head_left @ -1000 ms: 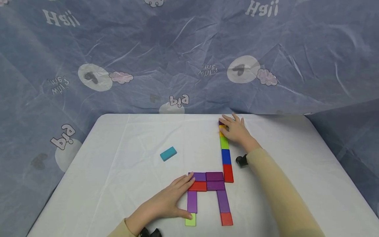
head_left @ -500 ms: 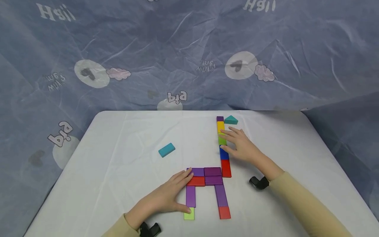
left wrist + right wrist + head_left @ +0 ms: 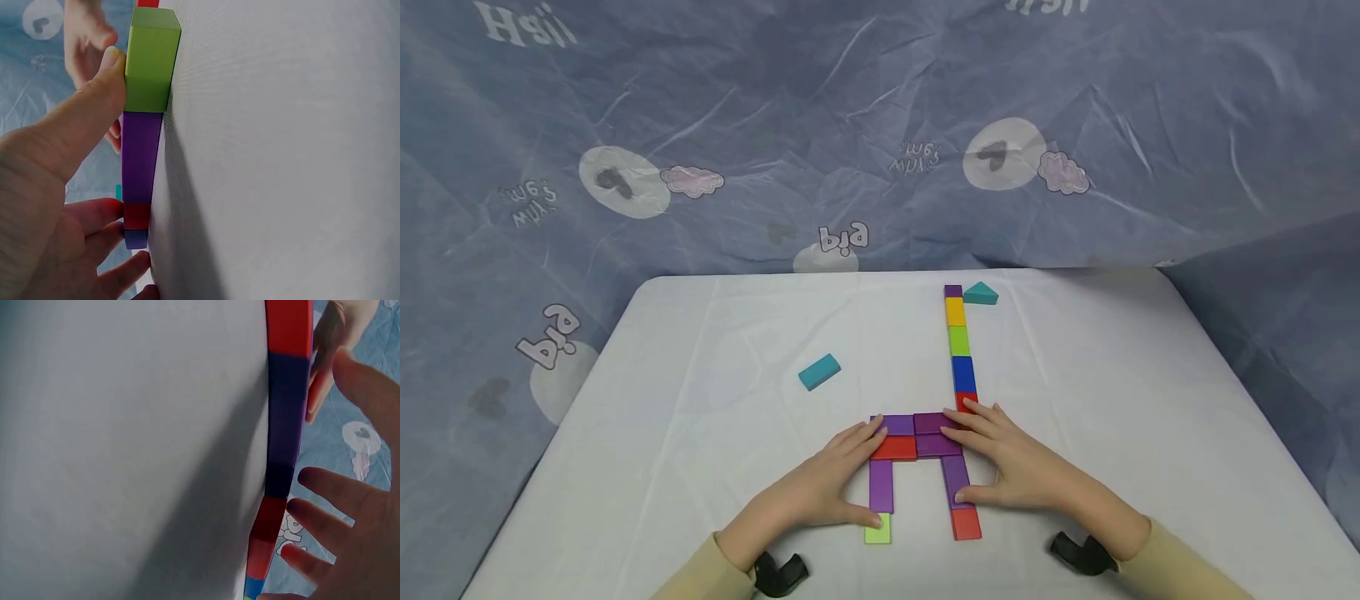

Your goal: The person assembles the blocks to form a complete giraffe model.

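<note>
My left hand (image 3: 816,492) lies spread at the left of a flat block figure, fingertips on a violet block (image 3: 898,425) and a red block (image 3: 893,448). Its thumb touches a lime green block (image 3: 150,69), below an upright purple block (image 3: 882,486). My right hand (image 3: 1022,462) is also spread, fingers over two dark purple blocks (image 3: 934,445) and the lower end of a red block. Its thumb is at a slanting purple block (image 3: 955,475), above a red block (image 3: 966,525). From the figure's upper right runs a column of red, blue (image 3: 963,374), lime, yellow (image 3: 955,311) and purple blocks.
A teal triangular block (image 3: 981,293) lies beside the column's top, near the table's far edge. Left of the column is a loose teal rectangular block (image 3: 819,372). Everything rests on a white-covered table (image 3: 737,333), with a printed blue-grey cloth (image 3: 880,125) behind.
My right hand has come back from the column's top to the figure's right side, uncovering the teal triangle. The left hand stays on the figure. The head view has tilted slightly down.
</note>
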Demonstrator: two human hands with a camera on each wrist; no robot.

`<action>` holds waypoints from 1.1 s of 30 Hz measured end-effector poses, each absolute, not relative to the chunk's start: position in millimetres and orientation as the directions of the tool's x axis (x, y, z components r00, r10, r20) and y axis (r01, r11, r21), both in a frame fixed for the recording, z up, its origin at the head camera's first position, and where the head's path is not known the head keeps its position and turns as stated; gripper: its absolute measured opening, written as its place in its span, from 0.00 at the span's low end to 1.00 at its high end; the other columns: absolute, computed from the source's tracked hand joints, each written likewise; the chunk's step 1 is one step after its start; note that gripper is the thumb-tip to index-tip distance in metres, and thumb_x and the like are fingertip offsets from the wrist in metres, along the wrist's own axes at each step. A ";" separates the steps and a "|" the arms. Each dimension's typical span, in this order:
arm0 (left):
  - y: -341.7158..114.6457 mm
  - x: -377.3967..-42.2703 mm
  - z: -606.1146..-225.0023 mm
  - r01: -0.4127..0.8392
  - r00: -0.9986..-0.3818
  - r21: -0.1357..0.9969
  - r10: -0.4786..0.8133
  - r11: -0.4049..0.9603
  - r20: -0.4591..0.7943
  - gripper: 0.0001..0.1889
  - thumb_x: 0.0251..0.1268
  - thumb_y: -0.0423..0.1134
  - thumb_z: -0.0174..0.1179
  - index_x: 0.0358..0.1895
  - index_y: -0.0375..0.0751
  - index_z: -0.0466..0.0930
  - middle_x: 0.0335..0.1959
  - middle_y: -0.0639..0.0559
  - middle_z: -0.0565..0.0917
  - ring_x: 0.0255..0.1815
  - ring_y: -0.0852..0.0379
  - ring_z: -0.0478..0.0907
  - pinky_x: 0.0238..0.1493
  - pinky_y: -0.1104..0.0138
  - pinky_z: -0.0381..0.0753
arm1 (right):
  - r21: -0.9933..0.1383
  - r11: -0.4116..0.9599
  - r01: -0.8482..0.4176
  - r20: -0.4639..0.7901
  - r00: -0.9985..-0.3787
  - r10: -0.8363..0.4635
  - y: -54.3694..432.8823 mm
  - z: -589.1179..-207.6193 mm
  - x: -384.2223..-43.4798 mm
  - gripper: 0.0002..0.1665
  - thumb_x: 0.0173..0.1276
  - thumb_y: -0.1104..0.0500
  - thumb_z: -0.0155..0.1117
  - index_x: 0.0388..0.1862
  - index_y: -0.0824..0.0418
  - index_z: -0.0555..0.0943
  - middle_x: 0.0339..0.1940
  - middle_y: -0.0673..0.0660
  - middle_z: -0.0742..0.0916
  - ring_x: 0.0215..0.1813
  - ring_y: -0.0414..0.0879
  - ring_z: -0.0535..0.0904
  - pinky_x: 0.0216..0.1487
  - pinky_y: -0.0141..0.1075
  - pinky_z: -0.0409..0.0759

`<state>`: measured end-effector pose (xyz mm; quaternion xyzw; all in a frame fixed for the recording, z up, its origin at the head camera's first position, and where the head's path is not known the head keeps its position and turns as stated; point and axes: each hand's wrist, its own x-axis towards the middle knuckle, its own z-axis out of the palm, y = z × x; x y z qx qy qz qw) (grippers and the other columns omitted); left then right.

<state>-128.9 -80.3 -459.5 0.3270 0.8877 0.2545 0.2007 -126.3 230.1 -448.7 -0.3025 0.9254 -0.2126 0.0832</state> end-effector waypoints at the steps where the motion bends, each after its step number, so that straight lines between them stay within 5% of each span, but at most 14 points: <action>1: -80.2 -128.9 -459.0 0.478 -0.704 0.588 0.685 0.653 -0.188 0.57 0.50 0.63 0.71 0.79 0.46 0.49 0.82 0.55 0.46 0.82 0.47 0.45 0.74 0.49 0.62 | -0.442 0.726 -0.527 -0.029 -0.801 -0.599 229.6 -449.6 -123.6 0.50 0.54 0.31 0.70 0.71 0.53 0.72 0.77 0.54 0.69 0.78 0.61 0.55 0.73 0.68 0.53; 18: -79.8 -128.9 -459.3 0.482 -0.703 0.578 0.685 0.658 -0.193 0.57 0.50 0.63 0.70 0.79 0.45 0.49 0.82 0.55 0.45 0.82 0.47 0.45 0.74 0.47 0.63 | -0.353 0.740 -0.573 -0.019 -0.786 -0.618 225.5 -454.4 -113.5 0.64 0.46 0.22 0.68 0.76 0.54 0.65 0.79 0.52 0.66 0.80 0.62 0.47 0.71 0.72 0.49; 33: -78.8 -126.8 -458.7 0.505 -0.703 0.552 0.687 0.664 -0.184 0.57 0.51 0.64 0.69 0.79 0.43 0.49 0.82 0.53 0.46 0.82 0.46 0.45 0.74 0.48 0.62 | -0.345 0.752 -0.562 -0.041 -0.791 -0.610 227.8 -456.8 -114.5 0.63 0.46 0.19 0.64 0.75 0.52 0.66 0.79 0.50 0.66 0.80 0.62 0.48 0.70 0.73 0.49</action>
